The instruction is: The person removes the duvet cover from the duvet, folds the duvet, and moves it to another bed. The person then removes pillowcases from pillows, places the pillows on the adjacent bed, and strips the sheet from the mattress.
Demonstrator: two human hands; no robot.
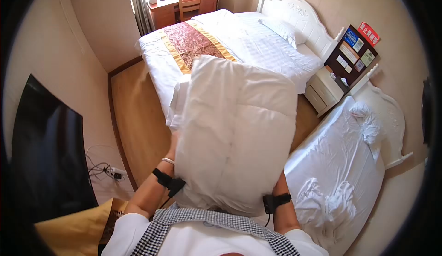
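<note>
A thick folded white duvet (235, 132) is held up in front of my chest, carried between both arms. At its left side, folded white linen (178, 102) shows from beneath it. My left hand (174, 141) reaches under the left side of the bundle; only its edge by the wrist bracelet shows, and the fingers are hidden. My right hand is hidden behind the right side, with just the right forearm (286, 214) and its black strap in view. Both hands support the duvet.
Ahead is a made bed (159, 79) with a red-and-gold runner (191, 40). To the right, a second bed (322, 168) has rumpled white sheets, with a nightstand (322, 90) between the beds. A television (48, 150) and cables (103, 168) are at left, a desk (163, 14) behind.
</note>
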